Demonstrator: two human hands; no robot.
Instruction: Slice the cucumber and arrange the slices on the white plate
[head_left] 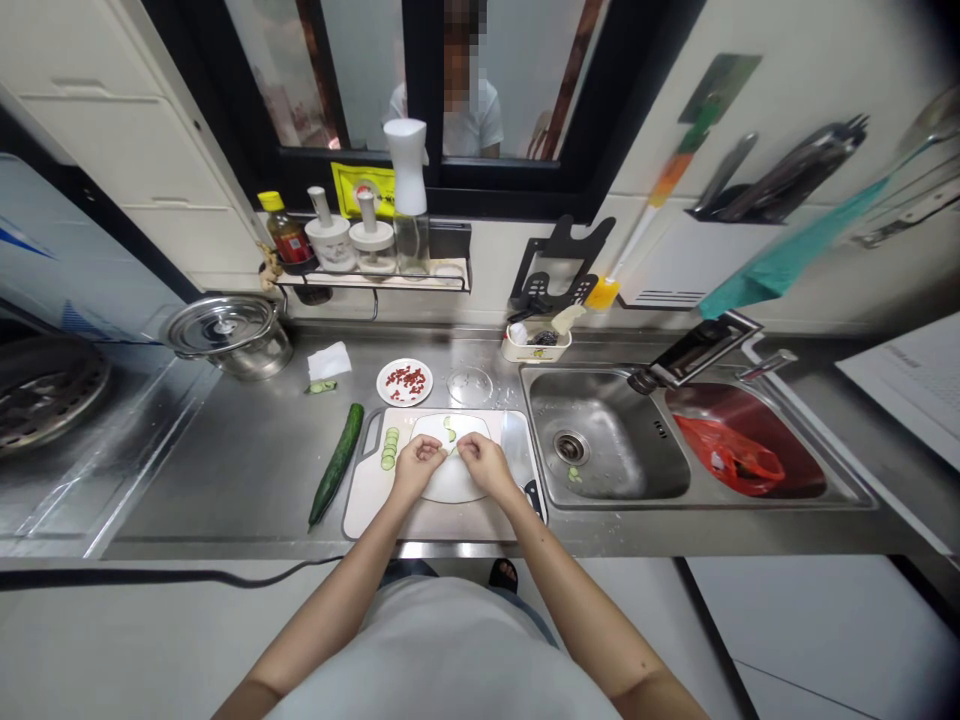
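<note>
Both hands meet over a white plate [454, 480] on the cutting board [375, 500]: the left hand [417, 465] and right hand [480, 462] have their fingertips pinched close together, seemingly on a thin cucumber slice, though what they grip is too small to tell. A few slices [448, 430] lie on the plate, more in a row [389, 449] on the board. Such slices look wet, light and floppy, best taken by the edges. A whole cucumber [337, 462] lies just left.

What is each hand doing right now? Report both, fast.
Left hand: curled over the white plate on the cutting board; whether it holds anything cannot be told.
Right hand: curled over the same plate beside cucumber slices; grip cannot be told.
</note>
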